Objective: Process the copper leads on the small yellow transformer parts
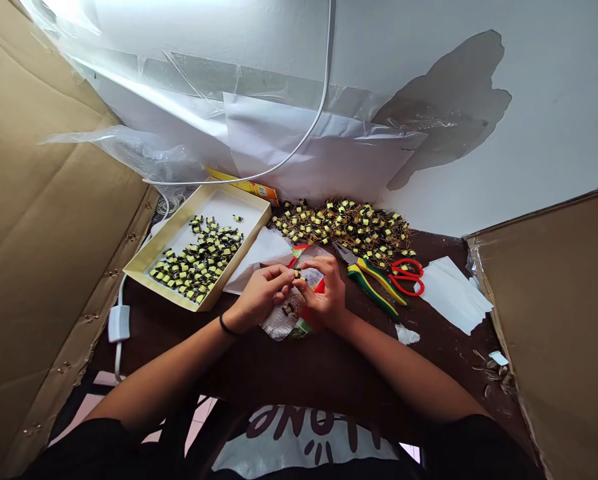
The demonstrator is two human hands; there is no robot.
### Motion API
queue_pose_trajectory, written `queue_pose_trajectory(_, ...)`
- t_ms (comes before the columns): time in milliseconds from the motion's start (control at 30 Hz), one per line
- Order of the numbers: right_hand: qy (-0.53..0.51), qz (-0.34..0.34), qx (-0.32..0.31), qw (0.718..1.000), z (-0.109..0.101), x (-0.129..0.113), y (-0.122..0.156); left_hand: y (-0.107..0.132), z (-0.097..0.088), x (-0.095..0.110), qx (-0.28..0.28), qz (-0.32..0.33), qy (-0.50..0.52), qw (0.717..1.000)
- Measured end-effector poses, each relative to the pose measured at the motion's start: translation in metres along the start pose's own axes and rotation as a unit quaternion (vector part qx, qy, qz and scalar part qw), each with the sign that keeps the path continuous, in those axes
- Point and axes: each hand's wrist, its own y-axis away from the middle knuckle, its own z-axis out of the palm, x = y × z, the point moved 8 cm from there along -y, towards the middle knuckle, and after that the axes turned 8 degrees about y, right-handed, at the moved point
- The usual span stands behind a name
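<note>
Pinching yel/blk part (297, 274) w/ L hand (263, 293) & R hand (327, 291).

I see through one head-worn camera, looking forward and down from above the shirt (259, 460) at the near edge, past the left hand (263, 293) and right hand (327, 291) close below, to the far wall (553, 100), cardboard (43, 200) flanking left.

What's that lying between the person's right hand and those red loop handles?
In the head view, pliers with green-and-yellow handles lie between the right hand and the red loop handles.
</note>
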Motion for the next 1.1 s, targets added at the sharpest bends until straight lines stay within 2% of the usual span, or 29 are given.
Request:
queue_pose_trajectory(400, 0.01, -0.019, -0.029, 0.999, 0.004, -0.002, -0.002, -0.004, -0.003, 0.001, -0.015, 0.027, -0.052, 0.998)
queue_pose_trajectory(700, -0.016, 0.0, -0.058, 0.998, 0.007, 0.002, -0.001, -0.001, -0.002, 0.012, -0.024, 0.05, -0.144, 0.988)
queue_pose_trajectory(1100, -0.054, 0.032, -0.081, 0.995, 0.01, 0.005, -0.003, 0.004, 0.0, 0.019, 0.0, 0.048, -0.17, 0.984)
